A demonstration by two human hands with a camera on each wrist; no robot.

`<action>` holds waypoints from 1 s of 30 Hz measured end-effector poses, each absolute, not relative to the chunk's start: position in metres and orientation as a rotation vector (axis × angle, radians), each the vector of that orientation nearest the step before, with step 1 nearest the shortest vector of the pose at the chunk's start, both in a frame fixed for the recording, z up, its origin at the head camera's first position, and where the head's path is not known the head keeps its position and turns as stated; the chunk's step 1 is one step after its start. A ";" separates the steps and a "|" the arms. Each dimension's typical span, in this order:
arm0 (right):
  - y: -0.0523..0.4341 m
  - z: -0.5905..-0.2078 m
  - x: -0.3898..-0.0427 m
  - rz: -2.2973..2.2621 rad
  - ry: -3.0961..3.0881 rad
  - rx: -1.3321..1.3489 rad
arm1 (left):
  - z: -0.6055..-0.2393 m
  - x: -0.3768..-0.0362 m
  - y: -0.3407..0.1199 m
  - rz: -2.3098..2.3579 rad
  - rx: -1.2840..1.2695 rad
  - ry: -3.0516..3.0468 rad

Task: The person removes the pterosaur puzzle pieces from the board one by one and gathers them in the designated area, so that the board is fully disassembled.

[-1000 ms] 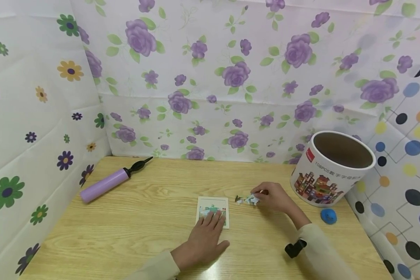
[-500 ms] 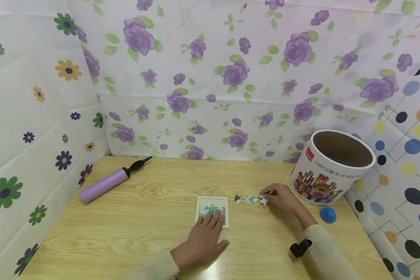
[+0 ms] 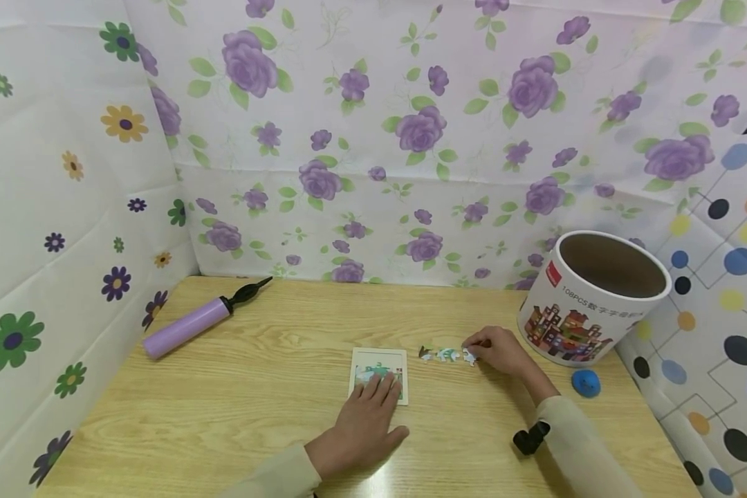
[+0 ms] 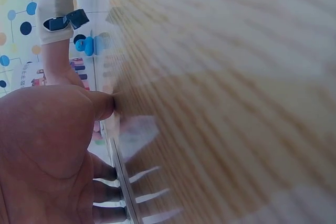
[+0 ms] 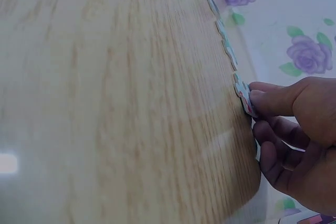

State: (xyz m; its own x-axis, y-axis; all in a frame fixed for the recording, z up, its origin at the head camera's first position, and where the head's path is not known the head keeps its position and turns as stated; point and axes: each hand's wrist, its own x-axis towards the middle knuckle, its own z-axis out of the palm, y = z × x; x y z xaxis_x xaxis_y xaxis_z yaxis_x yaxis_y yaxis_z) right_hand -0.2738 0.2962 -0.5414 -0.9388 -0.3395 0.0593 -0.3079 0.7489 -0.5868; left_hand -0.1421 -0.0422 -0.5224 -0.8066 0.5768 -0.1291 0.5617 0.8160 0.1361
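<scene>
We see the left hand (image 3: 361,422) lying flat on the picture card (image 3: 379,375) near the middle of the table (image 3: 255,387), fingers straight and together, palm down. Our guess is it pins the card so it won't slide on the smooth wood while the other hand works. In the left wrist view the fingers (image 4: 105,179) press right at the card's edge; nothing is gripped.

The right hand (image 3: 501,349) sits toward the table's right edge, just in front of the round puzzle tub (image 3: 588,304), fingers curled. It pinches the rightmost puzzle piece (image 3: 469,357) between thumb and forefinger; the right wrist view shows the piece (image 5: 243,98) tipped up at the fingertips (image 5: 260,100), its low edge on the wood. Two more pieces (image 3: 437,355) lie flat in a short row btwn that one and the card, close to each other but apart from the card. The row looks laid out next to the card for easy comparison w/ its picture.

The tub stands open-topped at the back right corner, leaning a bit. A blue ball (image 3: 586,382) rests at the right edge, near the tub's base. A purple hand pump (image 3: 189,321) lies at the back left, well apart from both hands.
</scene>
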 end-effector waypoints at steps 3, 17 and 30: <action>0.296 -0.542 -0.274 -0.955 2.886 -0.545 | -0.521 -0.142 -0.042 0.133 0.900 2.834; 0.288 -0.536 -0.269 -1.037 2.865 -0.487 | -0.520 -0.141 -0.042 0.145 0.897 2.838; 0.243 -0.519 -0.254 -1.092 2.847 -0.694 | -0.522 -0.140 -0.041 0.184 0.901 2.872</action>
